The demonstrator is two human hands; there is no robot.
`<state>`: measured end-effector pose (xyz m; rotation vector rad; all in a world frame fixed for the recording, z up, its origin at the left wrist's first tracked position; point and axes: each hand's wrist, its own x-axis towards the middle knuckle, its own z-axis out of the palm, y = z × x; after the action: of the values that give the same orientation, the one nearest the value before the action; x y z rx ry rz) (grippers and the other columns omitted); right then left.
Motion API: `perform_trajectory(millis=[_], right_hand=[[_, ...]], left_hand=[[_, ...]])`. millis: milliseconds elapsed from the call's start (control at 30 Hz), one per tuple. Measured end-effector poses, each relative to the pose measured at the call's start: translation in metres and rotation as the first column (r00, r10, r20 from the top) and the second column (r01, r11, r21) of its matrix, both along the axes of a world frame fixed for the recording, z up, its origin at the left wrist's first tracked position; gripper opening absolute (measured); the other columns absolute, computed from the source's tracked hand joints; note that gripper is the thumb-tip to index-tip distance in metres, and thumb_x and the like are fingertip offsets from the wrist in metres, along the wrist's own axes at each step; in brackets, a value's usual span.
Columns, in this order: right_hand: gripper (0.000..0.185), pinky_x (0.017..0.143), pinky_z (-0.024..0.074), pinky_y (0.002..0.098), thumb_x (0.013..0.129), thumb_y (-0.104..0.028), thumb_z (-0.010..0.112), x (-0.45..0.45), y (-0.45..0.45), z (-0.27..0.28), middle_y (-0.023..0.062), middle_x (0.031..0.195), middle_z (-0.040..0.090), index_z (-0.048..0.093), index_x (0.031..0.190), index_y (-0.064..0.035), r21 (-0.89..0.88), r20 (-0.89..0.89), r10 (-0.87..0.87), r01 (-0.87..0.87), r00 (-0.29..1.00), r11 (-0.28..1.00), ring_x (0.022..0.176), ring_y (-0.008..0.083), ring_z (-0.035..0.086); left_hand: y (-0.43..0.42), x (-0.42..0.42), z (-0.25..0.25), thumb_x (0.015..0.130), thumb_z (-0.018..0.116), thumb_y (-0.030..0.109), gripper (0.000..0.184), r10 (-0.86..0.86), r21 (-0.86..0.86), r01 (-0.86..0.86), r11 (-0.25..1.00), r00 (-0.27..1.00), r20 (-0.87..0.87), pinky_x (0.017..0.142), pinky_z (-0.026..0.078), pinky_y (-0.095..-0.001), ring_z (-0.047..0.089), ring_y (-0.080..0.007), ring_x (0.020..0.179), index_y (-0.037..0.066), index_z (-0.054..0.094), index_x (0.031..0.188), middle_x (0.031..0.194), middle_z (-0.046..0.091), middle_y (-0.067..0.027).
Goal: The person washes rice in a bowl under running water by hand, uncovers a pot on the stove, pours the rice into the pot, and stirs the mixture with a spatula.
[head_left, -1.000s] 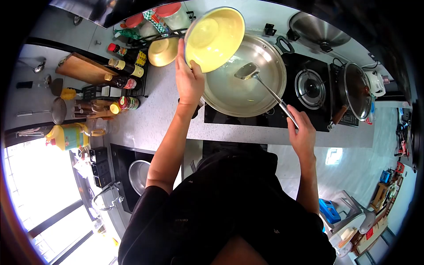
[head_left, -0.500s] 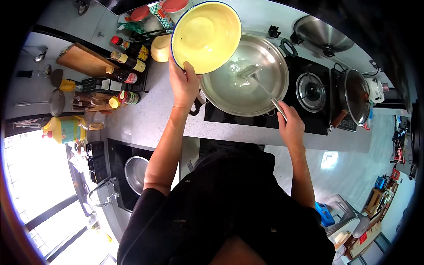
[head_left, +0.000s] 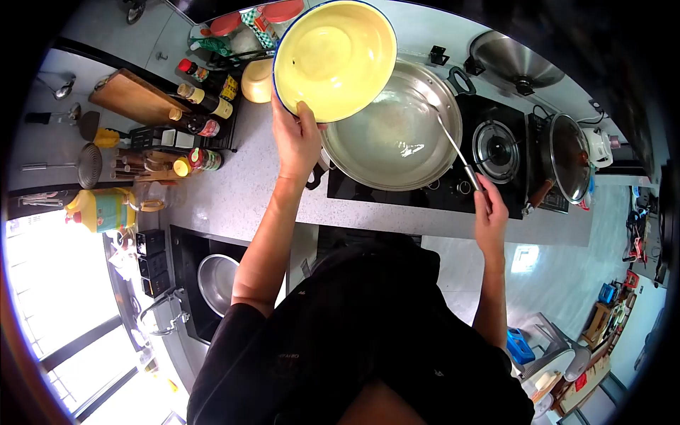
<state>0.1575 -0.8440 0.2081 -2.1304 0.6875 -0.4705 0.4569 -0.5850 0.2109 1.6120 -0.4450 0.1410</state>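
My left hand [head_left: 296,145] grips the near rim of a yellow bowl [head_left: 333,60] with a blue edge. The bowl is tilted, its inside facing me, and overlaps the left part of a wide steel pan [head_left: 386,159]. Clear liquid shows in the pan, which sits on the black gas stove [head_left: 474,127]. My right hand [head_left: 490,216] is closed around the handle of a long metal utensil [head_left: 457,150], a ladle or spatula. Its far end lies at the pan's right inner wall, where its shape is hard to make out.
Right of the pan is a bare burner [head_left: 497,152], then a glass-lidded pan [head_left: 570,157]. A steel lid [head_left: 516,60] hangs on the wall. Sauce bottles [head_left: 202,99] and a small beige bowl [head_left: 257,80] stand left. A sink with a steel basin [head_left: 218,283] is at lower left.
My right hand has moved right and slightly toward me, drawing the utensil's end from the pan's middle to its right side. The yellow bowl has shifted slightly right.
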Motion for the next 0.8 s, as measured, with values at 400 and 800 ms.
perform_trajectory(millis=[400, 800], right_hand=[[0.039, 0.069, 0.045, 0.0272, 0.095, -0.003, 0.069, -0.034, 0.019, 0.024, 0.0075, 0.097, 0.065, 0.064, 0.134, -0.0037, -0.212, 0.169, 0.099, -0.062, 0.981, 0.975, 0.079, 0.015, 0.058], [0.037, 0.073, 0.0478, 0.0301, 0.097, -0.004, 0.065, -0.029, 0.025, 0.017, 0.0092, 0.099, 0.066, 0.064, 0.134, -0.0033, -0.201, 0.161, 0.094, -0.061, 0.982, 0.978, 0.082, 0.0182, 0.061]], left_hand=[[0.02, 0.004, -0.006, 0.106, 0.044, 0.002, 0.051, 0.062, -0.005, -0.062, 0.998, 0.998, 0.008, 0.058, 0.058, -0.027, 0.068, -0.0144, 0.071, -0.002, 0.027, 0.153, 0.108, 0.066, -0.0152], [0.03, -0.014, 0.006, 0.107, 0.042, 0.003, 0.041, -0.051, -0.131, 0.039, 0.991, 0.995, -0.088, 0.06, 0.06, -0.0282, 0.069, -0.0163, 0.077, 0.0, 0.03, 0.147, 0.115, 0.064, -0.0149]])
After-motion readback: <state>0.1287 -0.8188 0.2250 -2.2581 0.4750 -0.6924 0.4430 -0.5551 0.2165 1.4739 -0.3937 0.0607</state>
